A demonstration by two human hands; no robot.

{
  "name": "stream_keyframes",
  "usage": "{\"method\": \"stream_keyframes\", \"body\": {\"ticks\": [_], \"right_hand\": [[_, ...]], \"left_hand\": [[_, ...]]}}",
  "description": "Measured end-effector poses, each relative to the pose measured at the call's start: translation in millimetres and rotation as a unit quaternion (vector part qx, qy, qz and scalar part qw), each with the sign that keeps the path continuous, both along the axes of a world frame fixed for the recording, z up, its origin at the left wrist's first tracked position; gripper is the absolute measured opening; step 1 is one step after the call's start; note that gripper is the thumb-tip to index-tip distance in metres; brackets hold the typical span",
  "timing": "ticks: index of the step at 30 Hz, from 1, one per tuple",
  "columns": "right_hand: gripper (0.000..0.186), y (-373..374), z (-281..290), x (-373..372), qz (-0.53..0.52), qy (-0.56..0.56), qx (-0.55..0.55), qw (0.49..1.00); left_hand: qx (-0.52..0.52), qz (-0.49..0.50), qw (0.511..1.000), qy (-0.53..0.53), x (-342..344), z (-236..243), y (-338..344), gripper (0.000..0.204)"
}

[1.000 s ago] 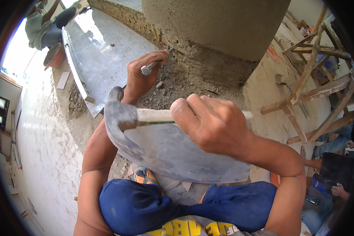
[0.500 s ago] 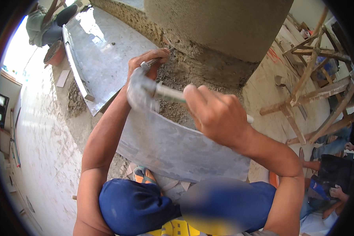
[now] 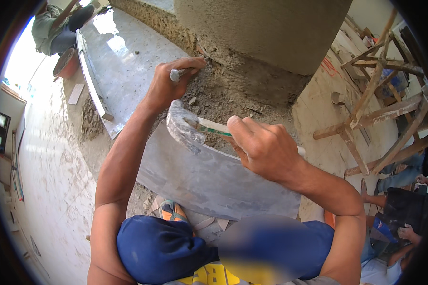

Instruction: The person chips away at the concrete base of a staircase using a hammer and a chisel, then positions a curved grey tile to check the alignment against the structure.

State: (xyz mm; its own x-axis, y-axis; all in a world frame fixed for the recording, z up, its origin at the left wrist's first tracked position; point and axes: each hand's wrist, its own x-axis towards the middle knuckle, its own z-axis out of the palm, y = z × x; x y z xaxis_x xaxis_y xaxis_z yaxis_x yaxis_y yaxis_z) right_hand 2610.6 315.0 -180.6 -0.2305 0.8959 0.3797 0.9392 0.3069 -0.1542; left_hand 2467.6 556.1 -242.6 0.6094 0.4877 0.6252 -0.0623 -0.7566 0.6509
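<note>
My right hand (image 3: 266,145) is wrapped round the handle of a claw hammer (image 3: 183,126), its pale handle marked with green. The dusty grey hammer head is apart from my left hand, over the edge of a curved grey slab (image 3: 214,175). My left hand (image 3: 169,83) grips a metal chisel (image 3: 177,74), whose blunt struck end sticks out toward me. The chisel's far end, mostly hidden by my fingers, points at the rough mortar base (image 3: 242,69) of a round plastered column (image 3: 261,28). Loose rubble (image 3: 209,104) lies between the slab and the column.
Another grey slab (image 3: 138,66) with a pale bar along its edge lies at upper left. Beyond it are a reddish bucket (image 3: 66,64) and a crouching person (image 3: 57,31). Wooden trestles (image 3: 366,104) stand at right. Other people sit at lower right (image 3: 399,213).
The hammer head has come back from the chisel end, toward me and slightly right, baring that end. My left hand stays at the column base.
</note>
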Motion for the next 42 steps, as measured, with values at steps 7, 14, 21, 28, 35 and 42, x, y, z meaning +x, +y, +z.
{"method": "stream_keyframes", "body": {"ticks": [7, 14, 21, 28, 35, 42], "right_hand": [[0.025, -7.7, -8.8, 8.6, -0.036, 0.05, -0.044, 0.997], [0.026, -7.5, -11.3, 9.6, -0.05, 0.084, -0.099, 0.99], [0.021, -12.5, -5.0, 18.7, -0.095, 0.13, -0.117, 0.98], [0.02, -13.5, 6.4, 36.8, -0.145, 0.135, -0.077, 0.977], [0.023, -27.7, 25.0, 56.5, -0.187, 0.158, 0.002, 0.97], [0.031, -54.9, 46.7, 61.1, -0.169, 0.14, -0.009, 0.976]], "left_hand": [[-0.008, 0.077, 0.997, -0.029, -9.9, 1.3, 2.0, 0.018], [-0.307, 0.021, 0.939, -0.154, 5.4, -7.0, -2.0, 0.014], [-0.161, 0.094, 0.975, -0.123, -6.5, -5.8, 32.2, 0.012], [-0.23, 0.036, 0.972, -0.034, -6.4, 4.7, 19.6, 0.011], [-0.096, 0.029, 0.993, 0.055, -11.1, 13.2, -18.2, 0.011], [0.086, -0.023, 0.994, -0.064, 7.3, 5.8, -35.6, 0.014]]}}
